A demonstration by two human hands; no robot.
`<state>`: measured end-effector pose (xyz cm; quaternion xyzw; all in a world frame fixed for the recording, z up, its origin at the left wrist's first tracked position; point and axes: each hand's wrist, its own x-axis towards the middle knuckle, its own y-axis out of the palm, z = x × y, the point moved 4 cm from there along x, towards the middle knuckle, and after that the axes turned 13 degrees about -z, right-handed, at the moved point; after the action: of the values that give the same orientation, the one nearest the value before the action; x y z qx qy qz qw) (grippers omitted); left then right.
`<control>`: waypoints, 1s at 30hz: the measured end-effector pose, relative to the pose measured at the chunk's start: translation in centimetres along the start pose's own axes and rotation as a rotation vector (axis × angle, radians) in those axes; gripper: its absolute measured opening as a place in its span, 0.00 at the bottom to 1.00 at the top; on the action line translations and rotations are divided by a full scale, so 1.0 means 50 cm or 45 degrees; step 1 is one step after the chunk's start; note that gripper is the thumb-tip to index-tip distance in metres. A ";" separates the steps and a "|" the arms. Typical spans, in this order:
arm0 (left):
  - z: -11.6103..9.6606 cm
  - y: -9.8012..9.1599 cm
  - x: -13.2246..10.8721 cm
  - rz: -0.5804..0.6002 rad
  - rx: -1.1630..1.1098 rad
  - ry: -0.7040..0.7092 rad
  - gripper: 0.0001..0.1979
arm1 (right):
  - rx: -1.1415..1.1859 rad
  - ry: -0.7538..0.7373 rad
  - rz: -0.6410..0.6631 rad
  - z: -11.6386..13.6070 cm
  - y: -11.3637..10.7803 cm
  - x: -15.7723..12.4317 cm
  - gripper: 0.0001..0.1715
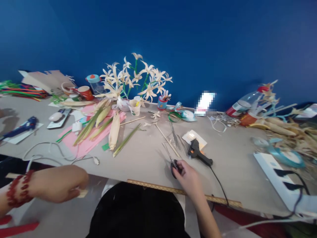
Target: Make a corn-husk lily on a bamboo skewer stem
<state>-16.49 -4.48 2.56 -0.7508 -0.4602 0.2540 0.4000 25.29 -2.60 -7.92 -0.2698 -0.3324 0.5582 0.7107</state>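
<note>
My right hand (188,177) rests on the grey table (146,155) near its front edge, fingers closed round the black handles of a pair of scissors (170,158) whose blades point away from me. My left hand (61,183) hovers low at the left, off the table edge, curled shut on a small pale strip (83,193). A red bead bracelet (18,188) circles that wrist. A black glue gun (198,152) lies just right of the scissors. Thin wooden sticks (168,140) lie beside the blades.
Pale husk flowers (135,77) stand at the back by the blue wall. Corn husks and green leaves (106,125) lie on pink paper. A paper cup (135,107), red mug (85,92), blue glue gun (21,127), white power strip (279,178), bottle (247,102) and ruler (183,191) surround them.
</note>
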 end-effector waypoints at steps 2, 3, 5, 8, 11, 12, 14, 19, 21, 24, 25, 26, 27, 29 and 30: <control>-0.011 -0.001 0.013 0.289 -0.088 -0.042 0.10 | -0.014 0.005 0.006 0.005 0.004 0.006 0.16; -0.023 0.002 0.036 0.315 -0.127 -0.055 0.12 | -0.028 0.001 0.009 0.009 0.004 0.007 0.16; -0.054 0.017 0.099 0.218 -0.248 -0.046 0.14 | -0.081 -0.025 -0.005 0.018 -0.001 0.004 0.15; -0.102 0.071 0.186 0.028 -0.605 -0.073 0.16 | -0.233 -0.084 -0.064 0.031 -0.016 -0.006 0.17; -0.136 0.137 0.239 -0.004 -0.980 -0.227 0.15 | -0.388 -0.154 -0.051 0.044 -0.029 -0.013 0.11; -0.145 0.153 0.252 -0.020 -1.064 -0.261 0.14 | -0.412 -0.176 -0.009 0.049 -0.032 -0.012 0.08; -0.161 0.172 0.274 -0.046 -1.178 -0.285 0.15 | -0.397 -0.204 0.101 0.058 -0.040 -0.007 0.06; -0.193 0.173 0.306 -0.226 -1.231 -0.231 0.15 | -0.044 -0.201 0.249 0.102 -0.063 0.012 0.06; -0.204 0.172 0.311 -0.295 -1.194 -0.189 0.15 | 0.242 -0.151 0.238 0.135 -0.059 0.019 0.10; -0.213 0.181 0.312 -0.338 -1.189 -0.167 0.14 | 0.606 -0.042 0.198 0.187 -0.031 0.028 0.18; -0.213 0.185 0.312 -0.343 -1.203 -0.173 0.14 | 0.640 -0.031 0.166 0.201 -0.020 0.030 0.19; -0.211 0.189 0.311 -0.343 -1.223 -0.181 0.14 | 0.701 -0.008 0.145 0.212 -0.008 0.033 0.19; -0.208 0.192 0.310 -0.335 -1.246 -0.183 0.14 | 0.778 0.031 0.146 0.218 0.003 0.035 0.21; -0.203 0.195 0.306 -0.284 -1.279 -0.159 0.14 | 0.943 0.143 0.187 0.221 0.022 0.038 0.23; -0.200 0.195 0.303 -0.245 -1.276 -0.142 0.14 | 1.012 0.199 0.224 0.219 0.028 0.038 0.24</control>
<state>2.55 2.89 -0.26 -0.7898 -0.6132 0.0038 -0.0127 16.25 -0.29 -1.70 -0.0434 -0.0116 0.6796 0.7322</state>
